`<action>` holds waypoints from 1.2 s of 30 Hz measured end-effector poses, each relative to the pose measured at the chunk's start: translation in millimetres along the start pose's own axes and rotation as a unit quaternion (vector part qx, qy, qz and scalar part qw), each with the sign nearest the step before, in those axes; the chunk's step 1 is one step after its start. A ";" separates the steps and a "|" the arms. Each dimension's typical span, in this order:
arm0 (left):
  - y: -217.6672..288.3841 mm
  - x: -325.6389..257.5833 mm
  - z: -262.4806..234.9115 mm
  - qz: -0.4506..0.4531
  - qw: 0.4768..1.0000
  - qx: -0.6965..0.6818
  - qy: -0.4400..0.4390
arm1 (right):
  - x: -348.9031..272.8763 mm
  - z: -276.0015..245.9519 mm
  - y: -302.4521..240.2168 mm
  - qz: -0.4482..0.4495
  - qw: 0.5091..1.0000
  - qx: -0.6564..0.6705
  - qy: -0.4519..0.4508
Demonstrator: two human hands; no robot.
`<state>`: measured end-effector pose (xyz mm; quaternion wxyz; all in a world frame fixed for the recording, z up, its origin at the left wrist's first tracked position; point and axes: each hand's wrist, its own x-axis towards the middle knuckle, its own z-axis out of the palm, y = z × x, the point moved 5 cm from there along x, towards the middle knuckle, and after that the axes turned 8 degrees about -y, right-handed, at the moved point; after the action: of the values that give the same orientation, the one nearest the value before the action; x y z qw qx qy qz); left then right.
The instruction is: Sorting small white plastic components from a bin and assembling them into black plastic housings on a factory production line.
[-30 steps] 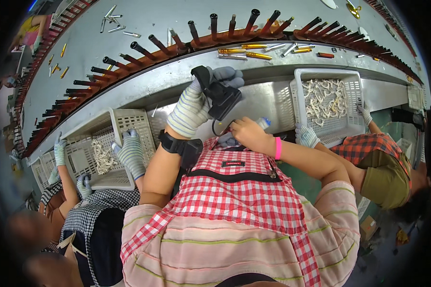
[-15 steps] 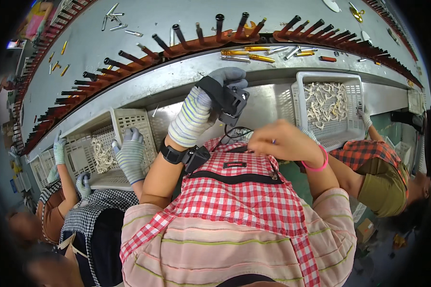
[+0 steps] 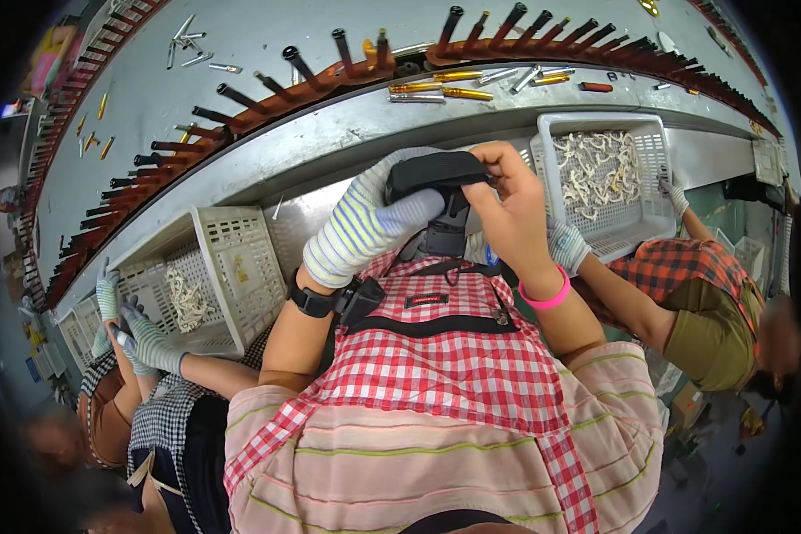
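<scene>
A wide black strap (image 3: 438, 169) is stretched between my two hands above my lap. A small black device (image 3: 445, 236) hangs just under it. My left hand (image 3: 374, 205), in a striped knit glove, is closed on the strap's left part, its thumb below the band. The bare right hand (image 3: 512, 200) pinches the strap's right end between thumb and fingers. On my left wrist sits a black band (image 3: 311, 295) with another black device (image 3: 360, 298). A pink bracelet (image 3: 547, 289) circles my right wrist.
A white basket (image 3: 666, 165) of pale twisted pieces stands right; another basket (image 3: 240, 267) stands left. Co-workers' gloved hands (image 3: 568, 245) are close on both sides. Beyond lie gold and silver tubes (image 3: 440, 89) and a curved rack of upright rods (image 3: 329, 84).
My right hand has risen from beside the apron and taken hold of the strap. The left hand has turned, its thumb now under the strap. A co-worker's hand at left has left the basket rim.
</scene>
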<state>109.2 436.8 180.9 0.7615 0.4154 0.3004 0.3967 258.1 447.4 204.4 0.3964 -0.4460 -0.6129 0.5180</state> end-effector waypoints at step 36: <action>23.7 -3.7 3.6 0.151 0.854 0.495 0.050 | 11.4 3.7 3.8 -0.013 0.987 0.097 -0.129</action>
<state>101.8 440.3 203.7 0.3697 0.7576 0.4281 0.3258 251.8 457.6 200.3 0.3624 -0.3267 -0.6115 0.6229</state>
